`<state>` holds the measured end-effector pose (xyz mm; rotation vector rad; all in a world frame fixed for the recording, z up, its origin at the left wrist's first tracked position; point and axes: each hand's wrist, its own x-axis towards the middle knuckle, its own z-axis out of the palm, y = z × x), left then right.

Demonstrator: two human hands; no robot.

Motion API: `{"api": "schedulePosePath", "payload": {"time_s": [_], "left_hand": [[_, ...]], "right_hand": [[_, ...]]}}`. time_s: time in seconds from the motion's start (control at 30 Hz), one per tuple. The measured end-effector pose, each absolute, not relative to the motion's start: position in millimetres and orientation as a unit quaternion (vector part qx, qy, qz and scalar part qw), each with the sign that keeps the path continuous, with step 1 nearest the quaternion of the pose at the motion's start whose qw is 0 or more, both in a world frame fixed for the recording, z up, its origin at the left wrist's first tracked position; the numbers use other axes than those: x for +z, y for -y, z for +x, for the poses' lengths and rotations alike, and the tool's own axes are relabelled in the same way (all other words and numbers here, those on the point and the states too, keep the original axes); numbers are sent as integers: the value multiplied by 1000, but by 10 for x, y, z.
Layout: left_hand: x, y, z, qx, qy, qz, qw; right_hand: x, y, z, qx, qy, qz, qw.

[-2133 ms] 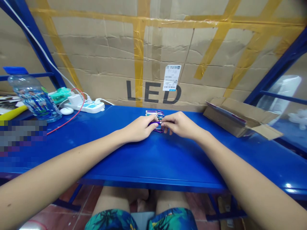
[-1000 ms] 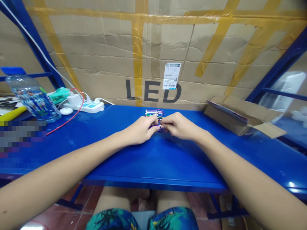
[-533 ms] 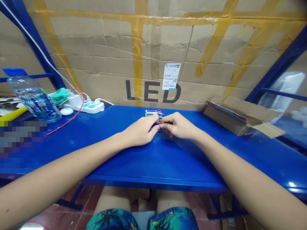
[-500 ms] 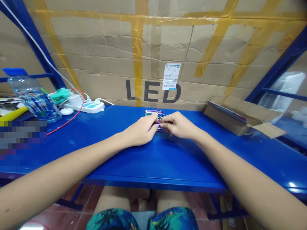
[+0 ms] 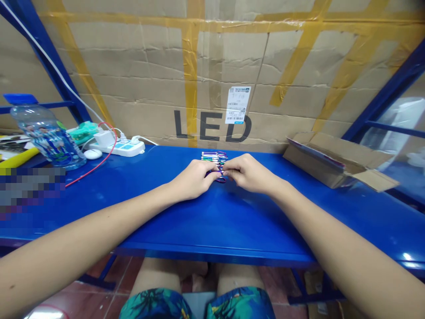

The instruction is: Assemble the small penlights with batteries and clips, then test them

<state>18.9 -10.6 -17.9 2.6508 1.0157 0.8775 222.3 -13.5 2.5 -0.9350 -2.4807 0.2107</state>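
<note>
A row of slim, shiny metallic sticks (image 5: 212, 156) in several colours lies on the blue table, just beyond my hands. Some have small dark loops at their right ends. My left hand (image 5: 194, 180) is closed, with thumb and forefinger pinching one slim purple stick at the near side of the row. From the right, my right hand (image 5: 250, 175) pinches the other end of that stick, the fingertips of both hands almost meeting. A purple loop (image 5: 221, 180) shows just below them. Most of the stick is hidden by my fingers, so its exact kind is unclear.
An open cardboard box (image 5: 312, 161) stands on the right of the table (image 5: 199, 226). At left are a plastic bottle (image 5: 49, 137), a white mouse (image 5: 92, 154), a power strip (image 5: 128, 149) and a red cable (image 5: 96, 168). A large carton (image 5: 139, 79) forms the back wall.
My left hand has shifted slightly, uncovering more of the row of sticks. The right hand stays nearly in place, and both still pinch at the same spot.
</note>
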Motion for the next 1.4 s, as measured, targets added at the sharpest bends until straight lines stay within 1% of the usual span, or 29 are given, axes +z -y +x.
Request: {"api": "schedulePosePath", "payload": {"time_s": [0.3, 0.43, 0.53, 0.67, 0.73, 0.8, 1.03, 1.23, 1.33, 1.4], "left_hand": [[-192, 76, 191, 298, -333, 892, 71], [-182, 48, 208, 305, -356, 876, 116], [-194, 2, 195, 316, -378, 854, 166], [-224, -97, 142, 339, -424, 815, 201], [-233, -144, 116, 352, -436, 807, 188], [-236, -176, 97, 357, -433, 810, 172], [-251, -200, 75, 296, -419, 844, 157], [-255, -183, 67, 279, -405, 853, 174], [-245, -177, 54, 272, -382, 862, 193], [-240, -179, 43, 257, -372, 868, 206]], "right_hand": [[13, 125, 2189, 108, 890, -370, 242], [14, 66, 2238, 120, 880, -391, 242], [0, 22, 2280, 116, 857, -441, 241], [-64, 24, 2237, 104, 851, -477, 195], [-114, 42, 2172, 107, 859, -475, 157], [-161, 55, 2113, 107, 862, -475, 138], [-157, 55, 2121, 147, 899, -392, 129], [-98, 118, 2151, 134, 921, -350, 106], [-89, 157, 2134, 118, 926, -348, 90], [-87, 172, 2110, 118, 923, -355, 95]]}}
